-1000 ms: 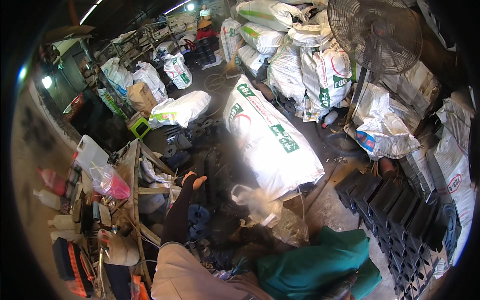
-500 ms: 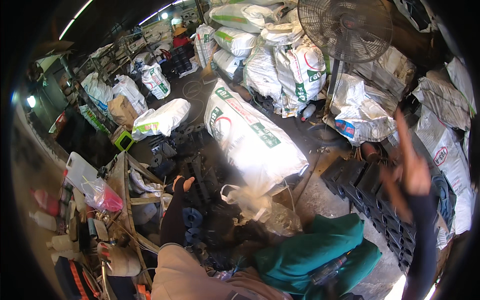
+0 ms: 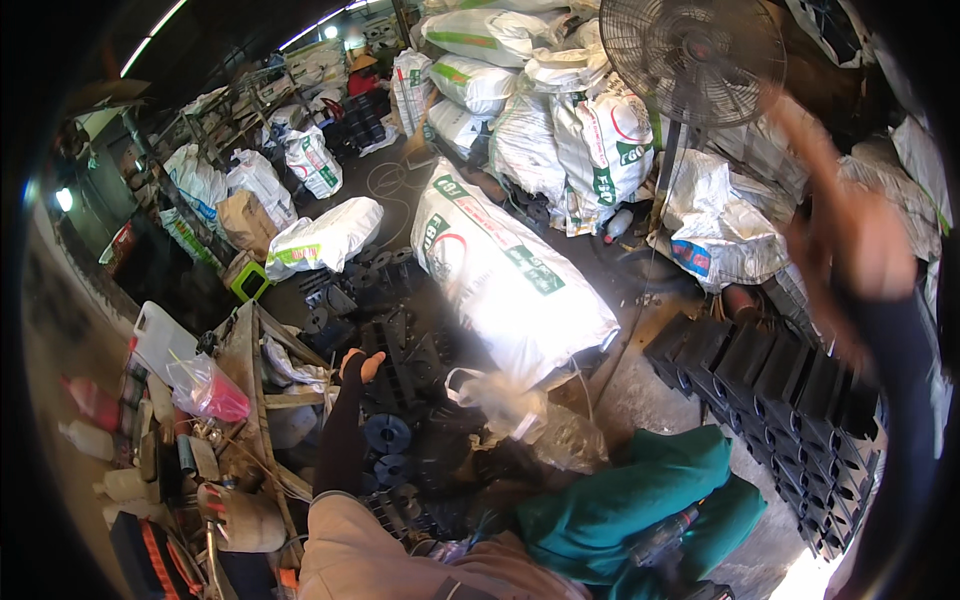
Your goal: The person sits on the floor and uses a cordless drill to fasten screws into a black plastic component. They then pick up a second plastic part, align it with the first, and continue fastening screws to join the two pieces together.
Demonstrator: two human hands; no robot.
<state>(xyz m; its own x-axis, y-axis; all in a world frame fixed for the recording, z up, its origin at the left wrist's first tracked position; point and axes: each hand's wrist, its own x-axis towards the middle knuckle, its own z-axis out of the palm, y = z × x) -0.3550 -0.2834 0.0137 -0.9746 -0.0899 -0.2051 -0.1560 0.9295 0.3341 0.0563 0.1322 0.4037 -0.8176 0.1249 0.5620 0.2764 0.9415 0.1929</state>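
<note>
My left hand (image 3: 365, 366), at the end of a black sleeve, is low among black plastic parts (image 3: 395, 350) left of centre. Its thumb points out and the other fingers look curled; whatever they grip is hidden. Raised at the right, my right hand (image 3: 870, 245) is blurred by motion, its fingers stretched apart with nothing seen in them. Below it stand stacked black plastic pieces (image 3: 765, 375) in neat rows. A large white printed sack (image 3: 500, 270) lies in front of me. Round grey-blue rings (image 3: 387, 433) sit near my left forearm.
A power drill (image 3: 665, 535) rests on green cloth (image 3: 620, 500). Clear plastic bags (image 3: 565, 435) lie before it. A standing fan (image 3: 692, 55) and piled sacks (image 3: 530, 140) rise behind. Bottles and a pink bag (image 3: 210, 390) crowd the left bench. Another person (image 3: 362, 80) is far back.
My right hand has swung up and to the right, uncovering more of the stacked black pieces. My left hand stays at nearly the same place among the black parts.
</note>
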